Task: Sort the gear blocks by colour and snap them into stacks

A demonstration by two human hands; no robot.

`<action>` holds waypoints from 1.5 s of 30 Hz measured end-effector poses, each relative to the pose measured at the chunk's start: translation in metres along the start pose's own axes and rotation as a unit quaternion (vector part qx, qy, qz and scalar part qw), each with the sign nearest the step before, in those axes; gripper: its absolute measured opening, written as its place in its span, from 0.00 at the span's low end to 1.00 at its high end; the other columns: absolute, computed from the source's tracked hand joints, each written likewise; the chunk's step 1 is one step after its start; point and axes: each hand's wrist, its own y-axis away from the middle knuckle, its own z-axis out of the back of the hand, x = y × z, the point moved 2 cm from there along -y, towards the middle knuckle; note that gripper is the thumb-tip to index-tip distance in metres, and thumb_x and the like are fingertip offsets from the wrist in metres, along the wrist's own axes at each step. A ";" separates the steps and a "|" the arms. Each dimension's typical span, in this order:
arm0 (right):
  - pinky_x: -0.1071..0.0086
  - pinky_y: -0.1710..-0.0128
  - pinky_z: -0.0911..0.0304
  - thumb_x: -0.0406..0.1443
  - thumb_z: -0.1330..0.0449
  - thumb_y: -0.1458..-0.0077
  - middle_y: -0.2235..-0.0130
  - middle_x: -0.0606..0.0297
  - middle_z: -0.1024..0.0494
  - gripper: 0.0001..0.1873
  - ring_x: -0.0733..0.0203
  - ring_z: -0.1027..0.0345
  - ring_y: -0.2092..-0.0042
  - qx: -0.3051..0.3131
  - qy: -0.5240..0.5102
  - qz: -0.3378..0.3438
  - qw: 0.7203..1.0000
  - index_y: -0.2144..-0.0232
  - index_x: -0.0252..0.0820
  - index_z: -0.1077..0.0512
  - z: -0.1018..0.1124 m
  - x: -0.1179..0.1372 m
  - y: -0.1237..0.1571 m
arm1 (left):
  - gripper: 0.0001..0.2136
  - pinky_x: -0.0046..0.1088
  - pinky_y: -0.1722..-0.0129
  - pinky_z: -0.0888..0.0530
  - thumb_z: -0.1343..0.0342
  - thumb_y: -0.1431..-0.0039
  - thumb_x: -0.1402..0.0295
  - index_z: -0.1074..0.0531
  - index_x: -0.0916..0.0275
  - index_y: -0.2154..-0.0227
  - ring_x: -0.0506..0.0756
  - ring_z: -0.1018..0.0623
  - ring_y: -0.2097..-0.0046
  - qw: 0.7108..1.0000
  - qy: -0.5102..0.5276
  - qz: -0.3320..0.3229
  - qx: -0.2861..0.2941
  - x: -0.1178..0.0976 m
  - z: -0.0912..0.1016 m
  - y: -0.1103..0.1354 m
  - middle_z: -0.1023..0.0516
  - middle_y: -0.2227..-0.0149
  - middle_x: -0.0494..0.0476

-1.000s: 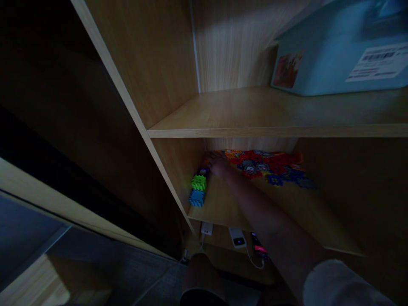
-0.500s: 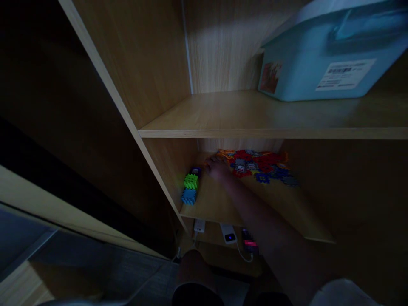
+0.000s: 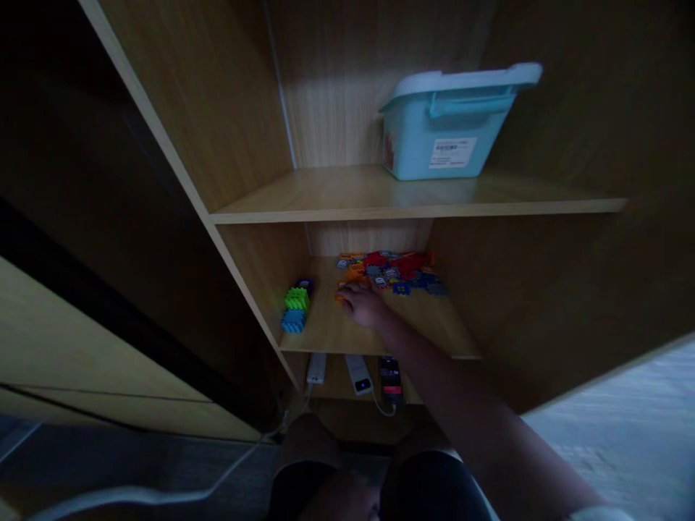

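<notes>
1. The fingers of the right hand lay curled and close together on an orange piece at the near-left rim of a pile of toy pieces. Whether they pinched it could not be told in the dim light.
2. The pile sat toward the back of the lower shelf, with the forearm stretched in from the open front. The left hand did not show.
3. A clean pick looked to call for nipping that single edge piece by its sides and drawing it forward, with the wrist kept low under the upper shelf and no raking at the toothed heap, where neighbours could snag.
4. Counted: one pile, its pieces too many and too dark to number, in red, orange, blue and grey.
5. Three joined cubes stood against the left wall, well apart from the hand: purple, green and blue.
6. One pale blue lidded bin stood on the upper shelf.
7. Three small gadgets lay side by side on the ledge below.
</notes>
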 end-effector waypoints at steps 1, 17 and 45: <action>0.44 0.25 0.59 0.41 0.45 0.26 0.34 0.61 0.24 0.18 0.49 0.34 0.34 0.000 0.002 0.003 1.000 0.39 0.54 0.24 0.004 -0.003 0.008 | 0.14 0.39 0.49 0.18 0.38 0.30 0.58 0.23 0.56 0.46 0.59 0.20 0.45 1.000 -0.005 0.001 -0.021 -0.002 0.004 -0.002 0.22 0.42 0.61; 0.53 0.33 0.42 0.48 0.38 0.32 0.36 0.50 0.24 0.27 0.43 0.32 0.37 -0.051 0.024 -0.085 0.995 0.38 0.40 0.27 0.042 -0.038 0.071 | 0.13 0.45 0.37 0.26 0.43 0.34 0.71 0.24 0.63 0.48 0.64 0.24 0.43 0.856 -0.134 -0.033 -0.498 -0.011 0.197 -0.088 0.21 0.48 0.67; 0.55 0.40 0.36 0.39 0.41 0.34 0.43 0.50 0.20 0.14 0.42 0.30 0.42 -0.067 0.047 -0.157 0.984 0.52 0.41 0.20 0.050 -0.034 0.071 | 0.18 0.40 0.39 0.23 0.31 0.42 0.65 0.23 0.60 0.49 0.59 0.17 0.46 0.888 -0.039 -0.017 -0.458 0.051 0.254 -0.146 0.15 0.46 0.58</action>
